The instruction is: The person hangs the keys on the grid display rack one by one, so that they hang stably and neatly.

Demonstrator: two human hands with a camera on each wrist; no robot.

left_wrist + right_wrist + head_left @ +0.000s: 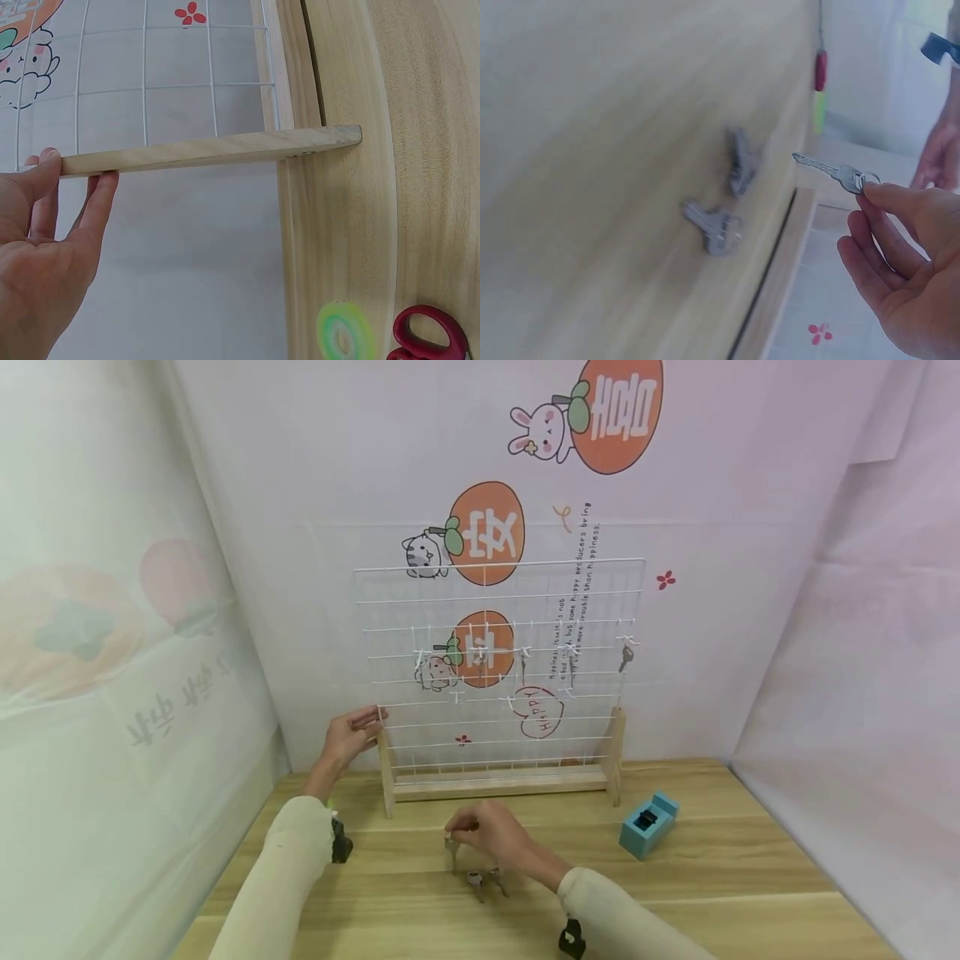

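My left hand [349,740] is at the left side of a white wire grid rack [498,737], thumb and fingers gripping its wooden side post [195,151] near the top. In my right hand [495,835], a silver key [829,169] is pinched by its small ring between thumb and fingertips, above the table. Under that hand lie a key [477,883] and a second key [498,882], close together on the wood. Several keys hang from white ties on the grid, among them a key [626,657] at the right edge.
A light-blue block-shaped holder [637,840] with a black piece inside stands at the right on the wooden table [720,852]. Left of the rack are a green-yellow tape roll [344,334] and red-handled scissors [431,315]. A printed white cloth [720,677] hangs behind.
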